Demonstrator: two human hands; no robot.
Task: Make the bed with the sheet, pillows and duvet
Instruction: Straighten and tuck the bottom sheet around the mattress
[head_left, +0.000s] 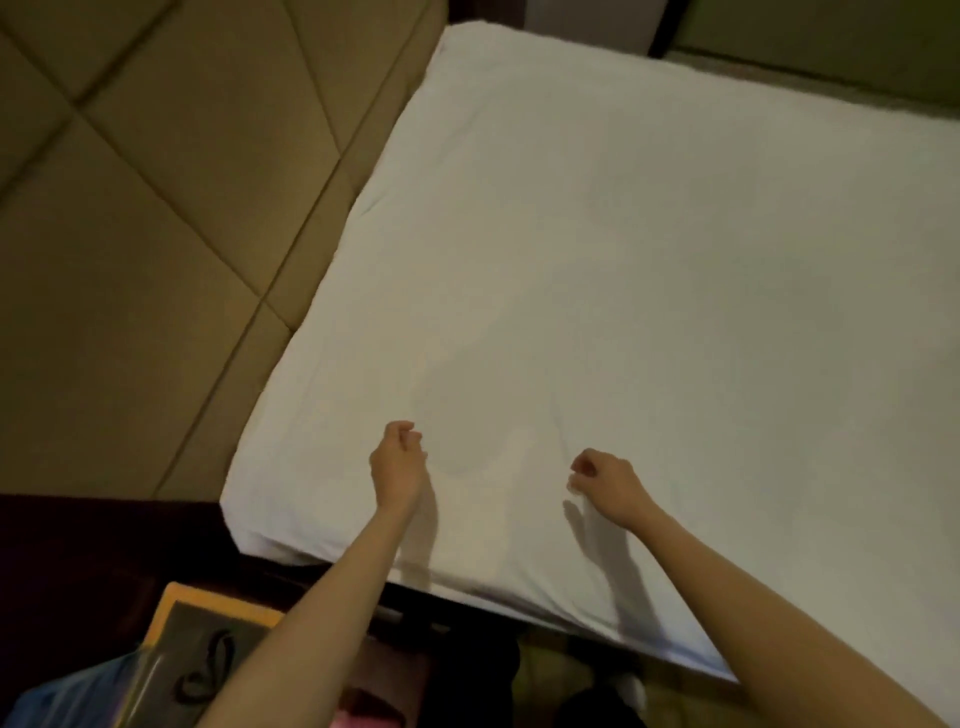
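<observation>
A white sheet (623, 291) lies smooth over the mattress, covering its top and wrapped over the near edge and left corner. No pillows or duvet are in view. My left hand (397, 460) hovers just above the sheet near the front edge, fingers curled in, holding nothing. My right hand (602, 480) hovers a little to its right, fingers also curled and empty. Both hands cast shadows on the sheet below them.
A padded tan headboard (156, 234) with diamond seams stands along the bed's left side. A dark bed frame (395, 603) shows under the near edge. A yellow-edged object and blue plastic (171, 670) sit at the bottom left. The floor beyond the bed is dim.
</observation>
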